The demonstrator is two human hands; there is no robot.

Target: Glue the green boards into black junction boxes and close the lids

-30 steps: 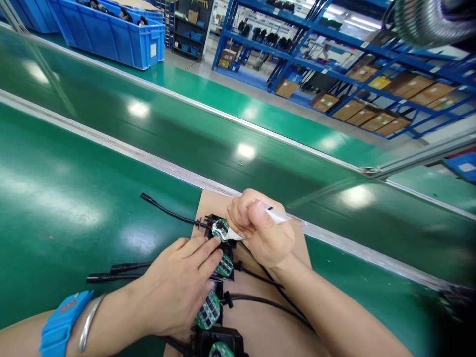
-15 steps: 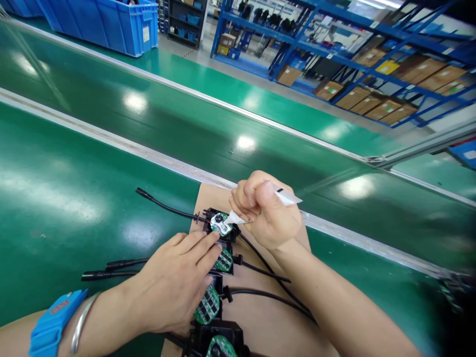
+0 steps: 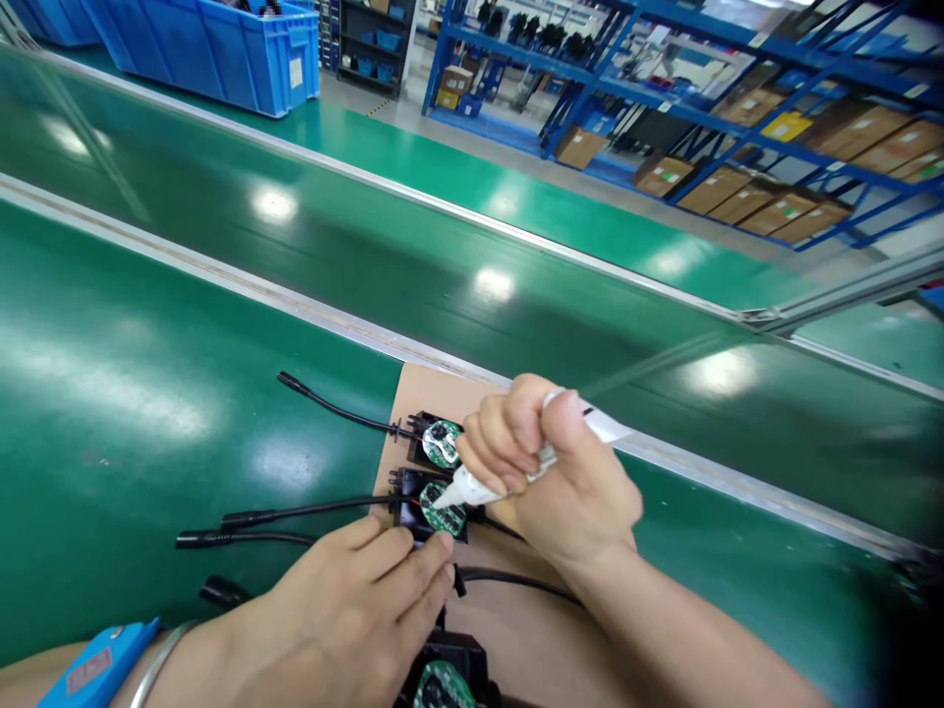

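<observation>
My right hand is wrapped around a white squeeze tube. Its nozzle points down at the green circuit board in the second black housing. My left hand lies open and flat, its fingertips at the near edge of that housing. Farther back, the first circuit board bears a curved white line of paste. Closer to me, another green circuit board sits in a black housing, partly cut off by the frame. My left hand covers the housing between them.
The housings stand in a row on a brown cardboard sheet. Black cables with plugs stick out left and right over the green table. A metal rail runs behind. Blue bins and shelves with cartons stand beyond.
The tube in my right hand has moved from the first board to the second, toward me. My left hand has shifted nearer me too, uncovering the second housing.
</observation>
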